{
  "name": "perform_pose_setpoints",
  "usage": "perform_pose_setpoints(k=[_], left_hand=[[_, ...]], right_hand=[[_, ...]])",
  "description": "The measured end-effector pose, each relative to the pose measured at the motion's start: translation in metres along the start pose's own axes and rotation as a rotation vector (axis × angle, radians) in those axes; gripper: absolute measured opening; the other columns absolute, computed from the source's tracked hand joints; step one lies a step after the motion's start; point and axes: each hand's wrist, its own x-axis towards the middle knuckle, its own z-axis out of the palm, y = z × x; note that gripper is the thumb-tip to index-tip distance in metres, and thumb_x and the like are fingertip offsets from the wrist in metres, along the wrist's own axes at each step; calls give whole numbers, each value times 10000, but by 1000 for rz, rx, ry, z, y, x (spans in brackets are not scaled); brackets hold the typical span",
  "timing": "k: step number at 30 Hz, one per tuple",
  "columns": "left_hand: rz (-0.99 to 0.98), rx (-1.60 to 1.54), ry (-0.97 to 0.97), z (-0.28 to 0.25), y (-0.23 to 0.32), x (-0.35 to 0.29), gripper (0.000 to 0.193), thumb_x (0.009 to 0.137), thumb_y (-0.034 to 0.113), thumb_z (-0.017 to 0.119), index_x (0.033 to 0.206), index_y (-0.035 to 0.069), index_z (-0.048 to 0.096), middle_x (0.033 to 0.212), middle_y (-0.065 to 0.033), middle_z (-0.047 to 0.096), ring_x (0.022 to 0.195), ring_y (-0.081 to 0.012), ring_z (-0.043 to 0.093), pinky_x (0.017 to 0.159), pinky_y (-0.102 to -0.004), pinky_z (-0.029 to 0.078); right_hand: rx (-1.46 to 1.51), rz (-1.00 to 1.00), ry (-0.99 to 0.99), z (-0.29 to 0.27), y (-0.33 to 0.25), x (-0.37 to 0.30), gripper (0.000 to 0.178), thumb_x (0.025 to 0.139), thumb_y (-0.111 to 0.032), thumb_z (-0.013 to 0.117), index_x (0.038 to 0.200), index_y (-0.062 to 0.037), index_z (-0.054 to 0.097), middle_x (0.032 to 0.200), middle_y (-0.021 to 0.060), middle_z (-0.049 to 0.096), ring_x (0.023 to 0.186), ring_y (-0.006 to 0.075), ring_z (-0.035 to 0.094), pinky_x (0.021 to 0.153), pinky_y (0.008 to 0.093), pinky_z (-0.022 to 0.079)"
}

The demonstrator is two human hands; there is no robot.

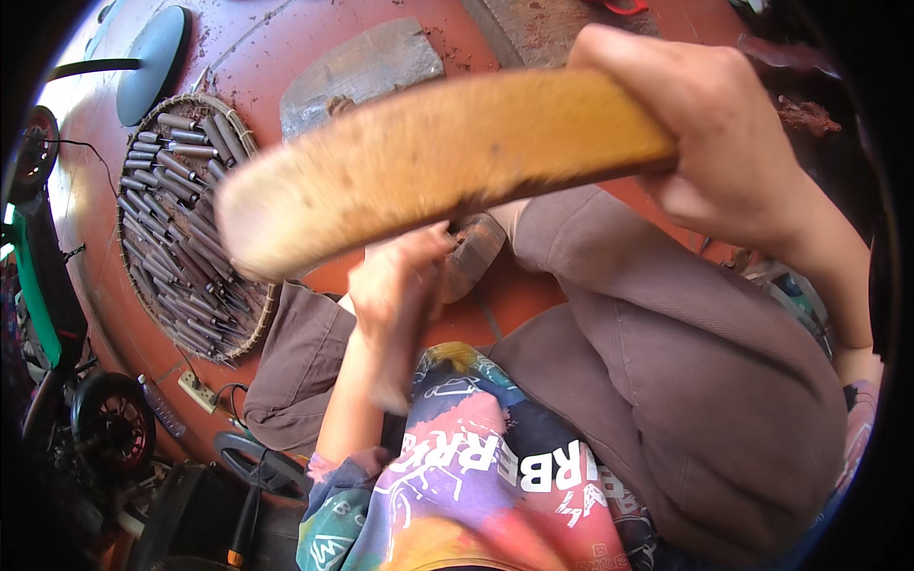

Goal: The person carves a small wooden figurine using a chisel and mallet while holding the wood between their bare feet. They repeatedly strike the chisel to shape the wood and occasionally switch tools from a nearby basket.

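My right hand (714, 124) is closed round the end of a thick yellow-brown wooden club (457, 143). The club stretches leftward across the view, its far end smeared by motion. Below it, my left hand (395, 281) is wrapped round a brown handle-like piece (390, 376), which sticks out under the fist toward my shirt. Its upper end is hidden by the club and my fingers, so its exact kind cannot be made out. Just right of that fist, a grey-brown block (474, 257) lies between my legs, partly covered by the club.
Left of me a round woven basket (270, 309) holds many dark-handled tools. A grey worn wooden slab (367, 71) lies beyond the club, and a wooden board (533, 38) farther right. Wood crumbs dot the red tiled floor (257, 38). A power strip (198, 390) and wheeled items stand at the left.
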Motion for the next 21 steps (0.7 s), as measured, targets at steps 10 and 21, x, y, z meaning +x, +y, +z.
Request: perform_pose_setpoints(k=[10, 21], left_hand=[[-567, -512, 149, 0, -36, 1, 100, 963, -34, 593, 1038, -24, 527, 988, -96, 632, 890, -120, 656, 789, -307, 611], [-459, -226, 41, -4, -55, 3, 147, 950, -5, 634, 1040, -121, 635, 917, -136, 701, 842, -179, 710, 785, -311, 598]], right_hand=[[112, 173, -12, 0, 2, -10, 452, 678, -65, 739, 1100, -33, 582, 897, 158, 654, 833, 373, 651, 696, 429, 517], [132, 210, -20, 4, 1, -9, 419, 697, -85, 730, 1081, -27, 573, 874, 154, 648, 810, 361, 656, 680, 421, 523]])
